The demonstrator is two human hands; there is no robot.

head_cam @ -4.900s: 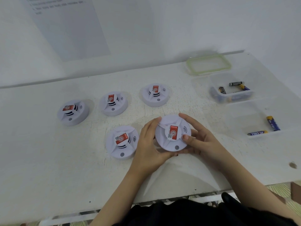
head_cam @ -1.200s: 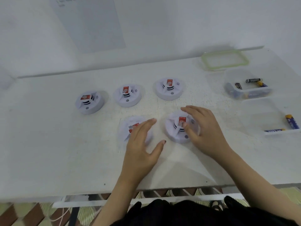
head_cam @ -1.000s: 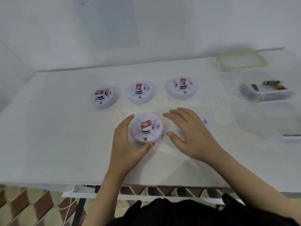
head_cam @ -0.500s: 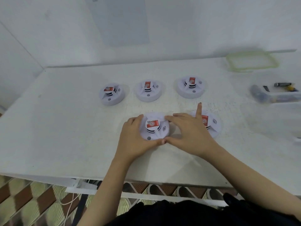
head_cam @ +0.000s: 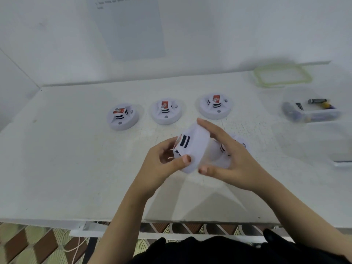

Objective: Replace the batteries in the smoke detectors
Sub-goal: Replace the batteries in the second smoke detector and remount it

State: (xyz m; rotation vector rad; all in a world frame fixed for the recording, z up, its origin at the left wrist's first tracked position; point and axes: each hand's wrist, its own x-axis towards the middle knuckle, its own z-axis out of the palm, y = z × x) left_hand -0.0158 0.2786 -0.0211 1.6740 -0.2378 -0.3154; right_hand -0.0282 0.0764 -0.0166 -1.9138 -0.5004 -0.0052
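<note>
I count five round white smoke detectors. Three lie flat in a row toward the tabletop's far edge, red labels up: left detector (head_cam: 122, 117), middle detector (head_cam: 166, 111), right detector (head_cam: 215, 107); the tilted detector (head_cam: 192, 149) is gripped on edge between left hand (head_cam: 163, 162) and right hand (head_cam: 232, 159), black slots showing; the fifth detector (head_cam: 241, 144) lies half hidden behind it; blurred batteries (head_cam: 317, 101) lie near the far right corner.

Light is bright and diffuse; soft shadows lie on the desk (head_cam: 57, 168). Motion blur smears the held smoke detector (head_cam: 196, 149).
</note>
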